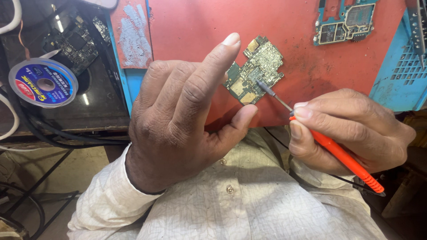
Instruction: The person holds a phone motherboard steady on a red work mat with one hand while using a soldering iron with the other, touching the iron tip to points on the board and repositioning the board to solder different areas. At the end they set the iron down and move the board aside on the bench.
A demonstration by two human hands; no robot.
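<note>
Lying between hands, circuit board [257,71], soldering iron [338,153]

Electronics repair workshop, circuit boards [343,21], solder wick spool [43,83], worn red mat [284,26]

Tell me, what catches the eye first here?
The left hand fills the middle, steadying a small green and gold circuit board over a worn red mat. The right hand pinches an orange-handled tool whose metal tip touches the board. At far left sits a blue-labelled spool, and a second board lies top right.
</note>
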